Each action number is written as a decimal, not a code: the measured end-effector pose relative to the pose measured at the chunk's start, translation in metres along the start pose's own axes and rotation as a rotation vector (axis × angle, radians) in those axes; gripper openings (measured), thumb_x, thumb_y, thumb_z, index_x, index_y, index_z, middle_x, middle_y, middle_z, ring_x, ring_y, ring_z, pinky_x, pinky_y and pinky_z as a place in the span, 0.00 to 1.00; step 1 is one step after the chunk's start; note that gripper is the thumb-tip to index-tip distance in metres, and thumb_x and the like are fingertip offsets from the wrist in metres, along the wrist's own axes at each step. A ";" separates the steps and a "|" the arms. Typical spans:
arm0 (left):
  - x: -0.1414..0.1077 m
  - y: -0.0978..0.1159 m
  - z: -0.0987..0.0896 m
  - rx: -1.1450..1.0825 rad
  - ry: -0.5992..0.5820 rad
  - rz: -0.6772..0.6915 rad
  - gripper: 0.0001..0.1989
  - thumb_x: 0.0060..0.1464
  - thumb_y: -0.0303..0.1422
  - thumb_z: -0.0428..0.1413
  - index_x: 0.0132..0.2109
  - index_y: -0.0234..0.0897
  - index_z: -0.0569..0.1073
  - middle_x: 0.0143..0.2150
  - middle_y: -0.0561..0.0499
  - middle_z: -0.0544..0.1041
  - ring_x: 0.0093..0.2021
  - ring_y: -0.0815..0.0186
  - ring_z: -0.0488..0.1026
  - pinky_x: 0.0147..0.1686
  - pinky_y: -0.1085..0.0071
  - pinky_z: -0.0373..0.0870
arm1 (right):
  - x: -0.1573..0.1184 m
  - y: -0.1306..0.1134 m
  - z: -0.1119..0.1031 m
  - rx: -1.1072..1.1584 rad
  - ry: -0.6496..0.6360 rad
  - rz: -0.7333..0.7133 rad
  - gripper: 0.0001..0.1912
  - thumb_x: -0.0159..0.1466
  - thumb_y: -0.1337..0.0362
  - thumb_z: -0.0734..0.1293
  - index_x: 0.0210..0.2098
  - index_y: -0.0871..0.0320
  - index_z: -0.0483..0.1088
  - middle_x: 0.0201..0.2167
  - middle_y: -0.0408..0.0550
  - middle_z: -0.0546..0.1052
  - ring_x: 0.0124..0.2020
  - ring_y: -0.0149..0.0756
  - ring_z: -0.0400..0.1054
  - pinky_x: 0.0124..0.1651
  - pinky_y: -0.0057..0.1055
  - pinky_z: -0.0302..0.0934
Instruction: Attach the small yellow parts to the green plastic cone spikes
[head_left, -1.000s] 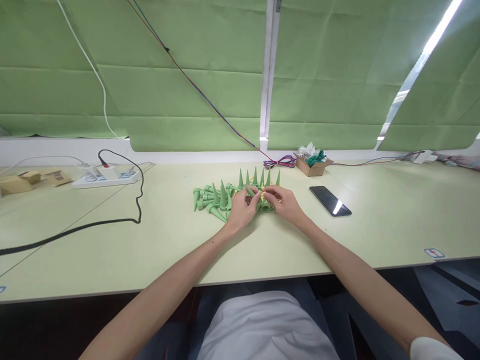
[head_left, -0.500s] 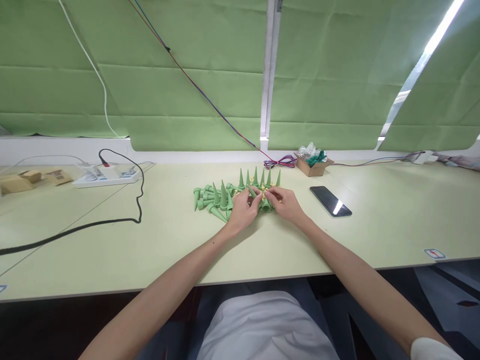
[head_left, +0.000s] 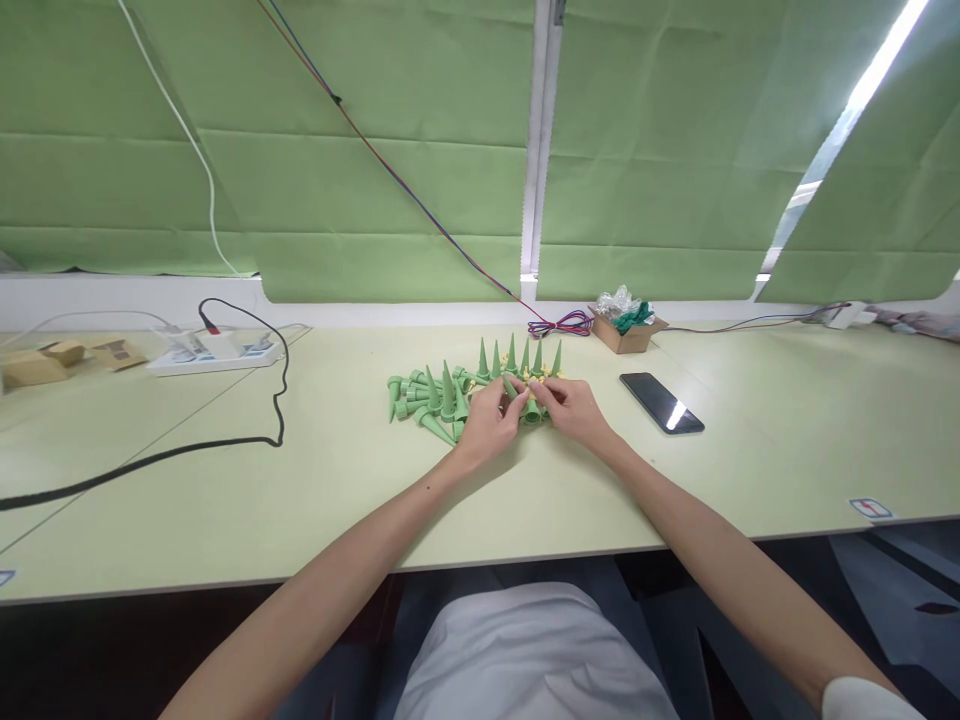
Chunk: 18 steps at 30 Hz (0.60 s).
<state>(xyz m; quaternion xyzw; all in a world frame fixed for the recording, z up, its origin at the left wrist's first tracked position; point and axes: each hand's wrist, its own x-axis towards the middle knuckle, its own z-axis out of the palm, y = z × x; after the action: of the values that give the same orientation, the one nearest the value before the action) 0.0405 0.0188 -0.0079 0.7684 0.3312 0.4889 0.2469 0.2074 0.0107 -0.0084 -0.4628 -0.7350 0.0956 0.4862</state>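
My left hand (head_left: 491, 418) is closed on a green plastic cone spike (head_left: 510, 389), its tip tilted up and to the left. My right hand (head_left: 570, 405) meets it at the cone's wide end, thumb and forefinger pinched; a small yellow piece seems to be between them, mostly hidden. Several green cones (head_left: 448, 392) lie or stand in a pile left of my hands. Behind my fingers a row of cones (head_left: 512, 352) stands point up, with small yellow pieces (head_left: 556, 374) scattered around. Another cone (head_left: 532, 411) lies below my fingertips, its round end facing me.
A black phone (head_left: 661, 403) lies right of my hands. Farther back are a small cardboard box (head_left: 626, 338) holding plastic and green material, and a coiled red-and-blue wire (head_left: 562, 324). At left, a power strip (head_left: 217, 358) and black cable (head_left: 187, 447) cross the table.
The cone in my left hand has shifted slightly, and my fingertips have drawn a little closer over its wide end. The other things stay where they were.
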 end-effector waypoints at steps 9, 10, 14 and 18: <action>0.000 0.000 0.001 -0.003 0.015 0.045 0.07 0.62 0.34 0.53 0.35 0.37 0.67 0.30 0.53 0.72 0.23 0.73 0.62 0.25 0.73 0.60 | 0.000 0.000 0.000 0.021 0.029 0.069 0.32 0.69 0.43 0.55 0.17 0.58 0.60 0.14 0.41 0.60 0.19 0.28 0.54 0.26 0.29 0.49; 0.000 0.000 0.001 -0.001 0.027 0.047 0.07 0.61 0.34 0.53 0.35 0.37 0.68 0.30 0.53 0.72 0.23 0.73 0.62 0.25 0.73 0.60 | 0.000 -0.001 -0.001 0.029 0.043 0.071 0.31 0.69 0.44 0.56 0.18 0.58 0.61 0.14 0.41 0.61 0.19 0.29 0.55 0.26 0.29 0.50; 0.001 0.000 0.000 -0.003 0.073 0.024 0.07 0.62 0.34 0.53 0.36 0.36 0.69 0.31 0.54 0.72 0.22 0.74 0.62 0.24 0.73 0.61 | -0.001 -0.004 -0.002 0.122 0.035 0.039 0.22 0.69 0.49 0.59 0.28 0.58 0.69 0.22 0.44 0.71 0.22 0.31 0.62 0.28 0.29 0.56; 0.002 0.000 0.000 -0.019 0.094 0.002 0.08 0.62 0.35 0.53 0.36 0.36 0.69 0.33 0.53 0.73 0.22 0.74 0.63 0.24 0.73 0.61 | -0.002 -0.001 0.000 0.156 0.001 -0.011 0.15 0.68 0.54 0.62 0.38 0.58 0.73 0.33 0.49 0.78 0.30 0.34 0.69 0.32 0.30 0.61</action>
<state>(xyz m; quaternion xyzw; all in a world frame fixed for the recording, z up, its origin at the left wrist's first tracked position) 0.0410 0.0202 -0.0061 0.7424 0.3370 0.5280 0.2377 0.2071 0.0088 -0.0089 -0.4196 -0.7276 0.1494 0.5217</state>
